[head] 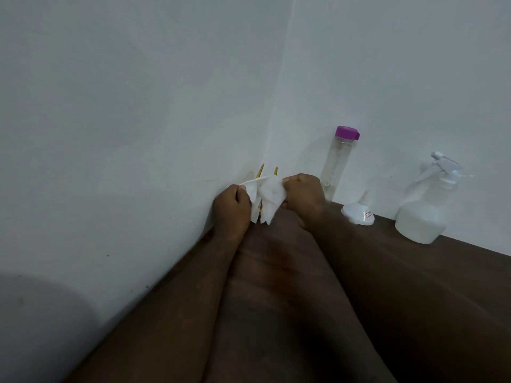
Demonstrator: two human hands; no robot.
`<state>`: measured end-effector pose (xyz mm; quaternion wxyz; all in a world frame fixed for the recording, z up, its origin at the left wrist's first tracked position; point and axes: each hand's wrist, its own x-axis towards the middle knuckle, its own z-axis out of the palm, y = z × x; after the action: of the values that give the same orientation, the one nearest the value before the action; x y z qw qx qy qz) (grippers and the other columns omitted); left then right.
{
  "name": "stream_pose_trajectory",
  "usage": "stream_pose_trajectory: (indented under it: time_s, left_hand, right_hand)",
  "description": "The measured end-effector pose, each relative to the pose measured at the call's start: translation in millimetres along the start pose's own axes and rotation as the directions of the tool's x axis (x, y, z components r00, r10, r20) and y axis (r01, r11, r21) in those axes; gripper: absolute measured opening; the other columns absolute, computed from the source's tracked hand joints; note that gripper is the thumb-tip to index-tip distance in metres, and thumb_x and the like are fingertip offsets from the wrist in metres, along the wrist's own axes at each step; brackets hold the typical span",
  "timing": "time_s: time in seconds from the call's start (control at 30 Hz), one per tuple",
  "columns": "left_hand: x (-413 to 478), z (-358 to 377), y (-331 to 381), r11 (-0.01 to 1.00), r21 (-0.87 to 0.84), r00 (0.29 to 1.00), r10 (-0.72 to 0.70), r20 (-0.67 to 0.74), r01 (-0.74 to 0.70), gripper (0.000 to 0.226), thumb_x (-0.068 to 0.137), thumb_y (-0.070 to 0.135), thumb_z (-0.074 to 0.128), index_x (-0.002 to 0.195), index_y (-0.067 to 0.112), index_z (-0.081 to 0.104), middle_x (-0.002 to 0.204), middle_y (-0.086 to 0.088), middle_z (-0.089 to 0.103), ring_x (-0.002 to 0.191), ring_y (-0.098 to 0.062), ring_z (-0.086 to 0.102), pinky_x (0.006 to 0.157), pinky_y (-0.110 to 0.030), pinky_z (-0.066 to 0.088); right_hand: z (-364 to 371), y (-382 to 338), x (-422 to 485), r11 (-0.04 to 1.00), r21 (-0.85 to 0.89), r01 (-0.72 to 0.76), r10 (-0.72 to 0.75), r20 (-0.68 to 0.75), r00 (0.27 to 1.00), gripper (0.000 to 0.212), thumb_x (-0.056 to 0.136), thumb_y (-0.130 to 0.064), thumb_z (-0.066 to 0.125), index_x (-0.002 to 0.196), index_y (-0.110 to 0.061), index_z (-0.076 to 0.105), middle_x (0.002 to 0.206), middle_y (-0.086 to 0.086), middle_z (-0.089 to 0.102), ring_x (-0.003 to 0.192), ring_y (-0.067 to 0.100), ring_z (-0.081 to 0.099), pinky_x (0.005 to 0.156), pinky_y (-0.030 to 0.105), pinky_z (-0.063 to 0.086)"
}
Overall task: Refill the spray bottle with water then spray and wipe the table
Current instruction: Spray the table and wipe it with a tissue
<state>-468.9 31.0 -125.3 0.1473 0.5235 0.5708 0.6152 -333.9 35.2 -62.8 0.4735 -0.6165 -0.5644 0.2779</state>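
Note:
Both my hands reach into the far corner of the dark brown table [414, 286]. My left hand [231, 210] and my right hand [302, 196] each pinch an edge of a white tissue [266, 199] held between them above the tabletop. Behind the tissue, yellow tips of a holder [261, 170] show against the wall. A white spray bottle [425, 208] with its trigger head on stands at the right by the wall. A clear tall bottle with a purple cap [338, 164] stands right of my right hand. A white funnel [358, 211] lies upside down between the two bottles.
White walls meet in a corner just behind my hands and bound the table on the left and at the back. My forearms cross the middle of the tabletop.

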Motion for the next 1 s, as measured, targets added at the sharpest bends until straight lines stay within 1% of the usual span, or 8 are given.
stream_pose_trajectory:
  time_s: [0.07,0.13,0.2,0.43,0.7,0.77,0.87,1.0]
  left_hand:
    - [-1,1,0,1.0,-0.005,1.0,-0.001,-0.014,0.001,0.037,0.098,0.018,0.044,0.068,0.0,0.053,0.062,-0.004,0.054,0.062,-0.024,0.05,0.056,-0.035,0.036]
    - [-2,0,1,1.0,-0.015,1.0,0.001,-0.03,-0.001,0.036,0.098,0.018,0.045,0.068,0.001,0.052,0.061,-0.002,0.051,0.062,-0.021,0.048,0.056,-0.033,0.035]
    - [-3,-1,1,1.0,-0.013,0.999,0.022,-0.032,-0.023,0.034,0.098,0.019,0.046,0.072,0.0,0.055,0.065,-0.004,0.055,0.063,-0.02,0.05,0.057,-0.032,0.038]
    - [-3,1,0,0.993,0.078,0.996,0.091,-0.016,-0.089,0.032,0.096,0.022,0.051,0.073,0.002,0.06,0.065,-0.003,0.059,0.061,-0.019,0.054,0.054,-0.028,0.042]
    - [-3,-1,0,0.99,0.127,0.998,0.066,0.023,-0.069,0.031,0.095,0.021,0.05,0.065,0.013,0.052,0.063,-0.007,0.06,0.057,-0.016,0.048,0.048,-0.02,0.026]
    - [-5,-3,3,0.988,0.148,0.999,0.036,0.039,-0.041,0.028,0.096,0.022,0.049,0.074,0.01,0.06,0.076,-0.011,0.067,0.066,-0.019,0.056,0.052,-0.019,0.032]
    - [-9,-5,9,0.989,0.148,0.997,-0.038,0.068,0.028,0.03,0.094,0.029,0.054,0.111,0.007,0.066,0.102,-0.009,0.07,0.092,-0.023,0.064,0.073,-0.026,0.048]
    - [-20,-10,16,0.989,0.135,0.989,-0.072,0.133,0.054,0.055,0.088,0.038,0.064,0.132,0.008,0.051,0.117,-0.009,0.064,0.102,-0.022,0.062,0.085,-0.032,0.052]
  right_hand:
    - [-7,-8,-13,0.998,-0.058,-0.038,0.04,0.033,0.999,0.021,0.089,-0.014,0.062,0.107,-0.004,0.067,0.101,0.0,0.067,0.101,0.022,0.064,0.095,0.033,0.05]
    - [-9,-6,-13,0.999,0.021,-0.045,0.045,0.001,0.999,0.015,0.091,-0.01,0.056,0.1,-0.006,0.067,0.106,0.005,0.068,0.099,0.026,0.066,0.093,0.041,0.055]
    - [-9,-2,-12,0.998,-0.06,0.003,-0.006,-0.057,0.998,0.016,0.091,-0.009,0.05,0.092,-0.007,0.066,0.098,0.006,0.068,0.093,0.027,0.067,0.081,0.051,0.059]
    - [-20,-28,-32,0.909,-0.312,0.275,-0.299,-0.031,0.954,0.023,0.095,-0.009,0.044,0.099,-0.003,0.066,0.1,0.005,0.068,0.092,0.019,0.062,0.081,0.036,0.054]
    - [-67,-45,-62,0.948,-0.192,0.255,-0.259,0.002,0.966,0.021,0.09,-0.009,0.049,0.083,-0.013,0.068,0.091,-0.003,0.071,0.086,0.018,0.068,0.075,0.036,0.058]
    - [-85,-47,-75,0.968,-0.136,0.213,-0.212,0.026,0.977,0.021,0.09,-0.01,0.051,0.08,-0.014,0.068,0.088,-0.002,0.072,0.083,0.018,0.069,0.069,0.035,0.058]
    - [-110,-51,-96,0.989,-0.046,0.137,-0.134,0.074,0.988,0.021,0.093,-0.01,0.05,0.084,-0.006,0.068,0.086,0.007,0.071,0.076,0.02,0.068,0.056,0.028,0.052]
    - [-137,-55,-124,0.998,0.032,0.058,-0.061,0.093,0.994,0.025,0.093,-0.01,0.049,0.098,0.009,0.065,0.093,0.02,0.068,0.083,0.026,0.065,0.069,0.035,0.052]
